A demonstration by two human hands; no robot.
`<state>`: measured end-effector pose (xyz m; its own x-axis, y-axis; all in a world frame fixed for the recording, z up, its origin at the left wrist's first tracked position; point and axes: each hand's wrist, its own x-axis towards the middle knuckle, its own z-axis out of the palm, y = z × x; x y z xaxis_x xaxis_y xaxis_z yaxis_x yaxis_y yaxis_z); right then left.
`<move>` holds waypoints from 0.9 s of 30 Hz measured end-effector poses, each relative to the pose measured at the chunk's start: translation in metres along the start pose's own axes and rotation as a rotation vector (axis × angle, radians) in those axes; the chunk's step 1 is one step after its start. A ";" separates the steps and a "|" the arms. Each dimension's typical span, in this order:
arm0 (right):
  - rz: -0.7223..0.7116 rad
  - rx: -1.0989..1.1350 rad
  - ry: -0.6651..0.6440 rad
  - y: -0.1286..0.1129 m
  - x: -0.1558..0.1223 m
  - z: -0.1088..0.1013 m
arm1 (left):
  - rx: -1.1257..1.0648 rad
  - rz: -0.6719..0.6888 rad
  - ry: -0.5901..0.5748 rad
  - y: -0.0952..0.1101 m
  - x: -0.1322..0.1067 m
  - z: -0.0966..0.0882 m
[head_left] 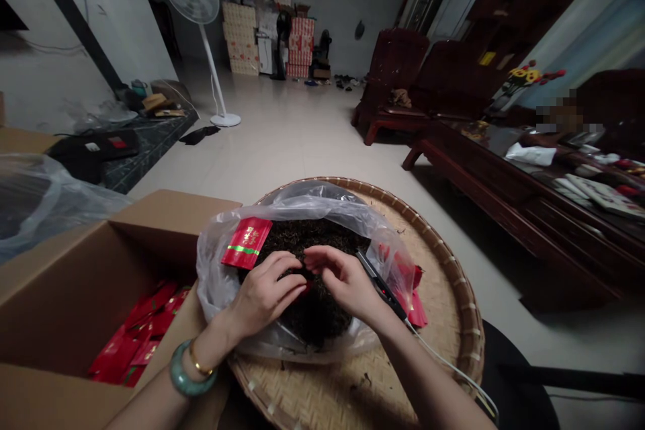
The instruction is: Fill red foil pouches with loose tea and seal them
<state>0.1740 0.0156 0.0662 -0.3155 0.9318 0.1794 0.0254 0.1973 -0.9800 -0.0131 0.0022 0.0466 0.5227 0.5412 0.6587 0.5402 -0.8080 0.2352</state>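
Two hands meeting over a bag of loose tea

The left hand (265, 295) and right hand (342, 282) are curling fingertips together above the dark tea leaves (307, 235) in a plastic bag (302, 205), which is sitting on a woven bamboo tray (443, 269). A red sliver is showing between them; whether they are gripping it cannot be told. A red packet (246, 243) is lying on the bag's left edge, beside a cardboard box (75, 269).

The box (166, 215) is walling off the left side, touching the tray (456, 275). The bag (312, 205) is filling the tray's middle, its plastic standing up all round. A cable (443, 359) is trailing over the near right edge. Bare weave is lying open on the near and right sides.
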 end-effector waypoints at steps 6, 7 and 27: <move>-0.202 -0.501 -0.099 -0.016 -0.012 -0.001 | 0.057 -0.058 0.016 0.002 -0.003 -0.002; -0.220 -0.579 -0.161 -0.017 -0.014 0.000 | 0.058 -0.067 0.016 0.002 -0.003 -0.003; -0.257 -0.551 -0.095 -0.003 0.006 -0.003 | -0.032 -0.014 0.038 0.001 -0.015 -0.001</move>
<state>0.1752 0.0215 0.0709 -0.4592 0.8074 0.3705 0.4160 0.5640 -0.7134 -0.0215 -0.0070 0.0379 0.4899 0.5437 0.6815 0.5257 -0.8078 0.2666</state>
